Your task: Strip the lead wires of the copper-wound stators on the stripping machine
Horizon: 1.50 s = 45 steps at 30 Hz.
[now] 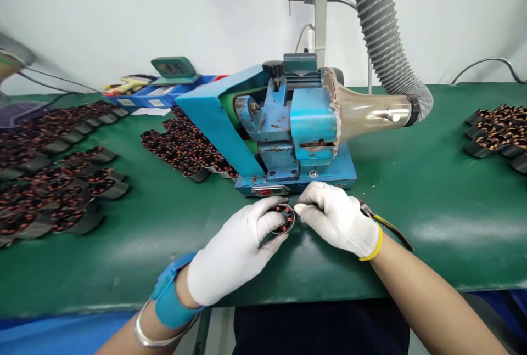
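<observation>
My left hand (236, 248), in a white glove, is closed around a small motor stator (290, 219), a round metal ring with copper windings inside. One finger reaches into the opening of the ring, and the stator's open end faces me. Just to the right of it, my right hand (340, 218), gloved in white with a yellow cuff, has its thumb and forefinger pinched together near the rim. Whatever sits in that pinch is too small to make out. Cutting pliers (389, 223) with a yellow handle lie beside my right wrist, partly covered by the glove.
A blue belt-grinding machine (317, 119) stands ahead of my hands, its clear funnel (370, 108) joined to a grey hose (382, 26). Many stators (74, 212) fill the green bench's left; others (494, 130) stand far right. Behind are blue bins (154, 97) and a green display (175, 68).
</observation>
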Each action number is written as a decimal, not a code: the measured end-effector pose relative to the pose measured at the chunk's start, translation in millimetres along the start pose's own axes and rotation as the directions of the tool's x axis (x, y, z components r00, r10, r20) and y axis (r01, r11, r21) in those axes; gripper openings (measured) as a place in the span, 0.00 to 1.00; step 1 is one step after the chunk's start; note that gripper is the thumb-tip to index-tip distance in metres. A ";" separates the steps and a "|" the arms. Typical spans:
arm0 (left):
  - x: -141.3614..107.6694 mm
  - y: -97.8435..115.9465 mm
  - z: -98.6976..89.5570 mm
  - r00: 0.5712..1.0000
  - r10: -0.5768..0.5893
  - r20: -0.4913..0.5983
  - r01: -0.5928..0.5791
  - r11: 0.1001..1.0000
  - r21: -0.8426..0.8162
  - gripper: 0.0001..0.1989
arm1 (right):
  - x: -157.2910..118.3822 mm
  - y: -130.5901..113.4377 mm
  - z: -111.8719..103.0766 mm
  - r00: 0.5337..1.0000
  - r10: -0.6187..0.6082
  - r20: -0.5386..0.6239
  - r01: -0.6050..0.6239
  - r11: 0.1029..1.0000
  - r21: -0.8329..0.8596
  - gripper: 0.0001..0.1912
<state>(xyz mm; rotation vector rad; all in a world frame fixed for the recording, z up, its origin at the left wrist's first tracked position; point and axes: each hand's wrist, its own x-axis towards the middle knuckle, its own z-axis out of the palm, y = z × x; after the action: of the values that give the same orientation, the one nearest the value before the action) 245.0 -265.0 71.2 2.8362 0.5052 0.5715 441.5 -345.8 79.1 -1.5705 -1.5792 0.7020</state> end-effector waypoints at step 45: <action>101.2 32.6 24.8 0.691 -0.667 -0.279 0.308 0.621 -0.721 0.21 | 27.2 21.0 7.3 0.772 -0.255 -0.582 0.224 0.966 -0.126 0.25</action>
<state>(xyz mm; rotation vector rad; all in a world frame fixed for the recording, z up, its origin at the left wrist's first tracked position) 352.2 -261.0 91.5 1.7339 0.9639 1.1428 449.1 -316.2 61.7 -1.3979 -1.2799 0.0033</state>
